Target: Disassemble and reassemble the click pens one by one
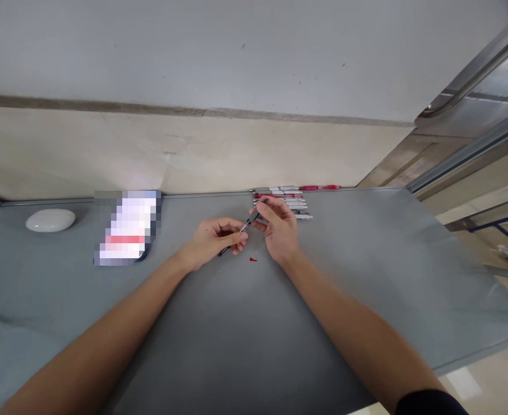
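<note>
My left hand (219,237) and my right hand (279,230) meet over the middle of the grey table (366,276), both gripping one dark pen (249,222). The left fingers pinch its lower barrel, whose dark end pokes out below the hand. The right fingers hold its upper part near the tip. A small red piece (252,260) lies on the table just below the hands. Behind my right hand, a row of several pens (290,202) lies by the far edge, white and red ones among them.
A white oval object (50,220) rests at the far left. A blurred-out flat item (126,227) lies left of my hands. A wall runs behind the table; a glass door frame (474,115) stands at the right.
</note>
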`<state>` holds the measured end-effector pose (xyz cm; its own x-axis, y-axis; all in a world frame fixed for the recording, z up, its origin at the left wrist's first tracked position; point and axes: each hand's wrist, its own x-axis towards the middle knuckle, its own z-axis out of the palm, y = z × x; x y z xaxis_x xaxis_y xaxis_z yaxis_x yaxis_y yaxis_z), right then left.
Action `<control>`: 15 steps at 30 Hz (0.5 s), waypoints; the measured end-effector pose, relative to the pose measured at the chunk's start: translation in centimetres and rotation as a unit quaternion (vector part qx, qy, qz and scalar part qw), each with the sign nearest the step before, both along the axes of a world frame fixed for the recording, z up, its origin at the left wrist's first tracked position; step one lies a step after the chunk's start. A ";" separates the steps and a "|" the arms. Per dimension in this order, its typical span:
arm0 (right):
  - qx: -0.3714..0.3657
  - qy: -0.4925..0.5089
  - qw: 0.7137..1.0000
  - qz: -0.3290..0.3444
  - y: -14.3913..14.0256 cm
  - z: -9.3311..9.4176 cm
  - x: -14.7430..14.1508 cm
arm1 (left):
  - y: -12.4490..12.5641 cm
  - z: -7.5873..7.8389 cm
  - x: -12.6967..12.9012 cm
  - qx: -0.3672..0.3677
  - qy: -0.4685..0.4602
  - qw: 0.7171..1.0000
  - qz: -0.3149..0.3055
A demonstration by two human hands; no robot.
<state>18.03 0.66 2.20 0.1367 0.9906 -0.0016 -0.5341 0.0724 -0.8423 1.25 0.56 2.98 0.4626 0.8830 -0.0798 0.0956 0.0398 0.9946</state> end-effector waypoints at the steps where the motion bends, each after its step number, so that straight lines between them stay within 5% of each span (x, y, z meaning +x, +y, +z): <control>1: 0.001 -0.001 1.000 0.004 0.0 0.0 0.0 | 0.0 0.0 -0.1 0.005 0.000 1.000 -0.006; 9: 0.012 0.005 0.999 0.051 -0.3 0.1 0.2 | 0.4 0.1 -0.7 0.020 -0.003 0.994 -0.105; 15: 0.013 0.024 0.999 0.028 -0.2 0.0 0.1 | 0.3 -0.1 -0.6 0.004 -0.013 0.998 -0.061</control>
<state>18.17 0.44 2.24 0.0805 0.9966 0.0190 -0.5770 0.0621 -0.8143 0.69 0.81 2.89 0.5684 0.8206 -0.0597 0.0742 0.0211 0.9970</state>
